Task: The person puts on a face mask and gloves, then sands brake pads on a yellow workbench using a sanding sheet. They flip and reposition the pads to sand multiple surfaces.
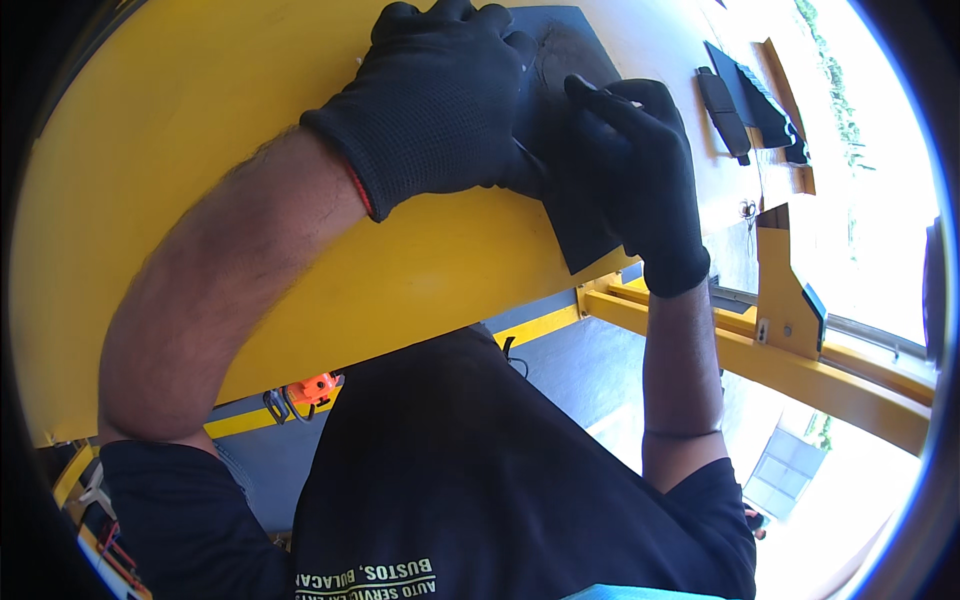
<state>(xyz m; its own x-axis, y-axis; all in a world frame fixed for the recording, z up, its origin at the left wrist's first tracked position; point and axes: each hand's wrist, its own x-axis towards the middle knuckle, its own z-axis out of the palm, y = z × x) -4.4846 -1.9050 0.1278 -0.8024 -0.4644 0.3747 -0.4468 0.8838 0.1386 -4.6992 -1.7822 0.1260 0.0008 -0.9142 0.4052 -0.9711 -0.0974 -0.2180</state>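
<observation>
A black flat sheet (pixel 583 232) lies against a large yellow panel (pixel 190 110). My left hand (pixel 435 100), in a black knit glove, presses on the sheet's left part with its fingers curled over the upper edge. My right hand (pixel 640 170), also gloved in black, grips the sheet's right side, with the index finger stretched along the top. The two hands almost touch over the sheet. Most of the sheet's middle is hidden under the gloves.
Yellow frame beams (pixel 800 370) and a yellow bracket (pixel 785 290) run at the right. Black flat pieces (pixel 745 95) sit on the pale surface at upper right. An orange and black tool (pixel 312 390) hangs below the panel. My dark shirt (pixel 480 480) fills the lower middle.
</observation>
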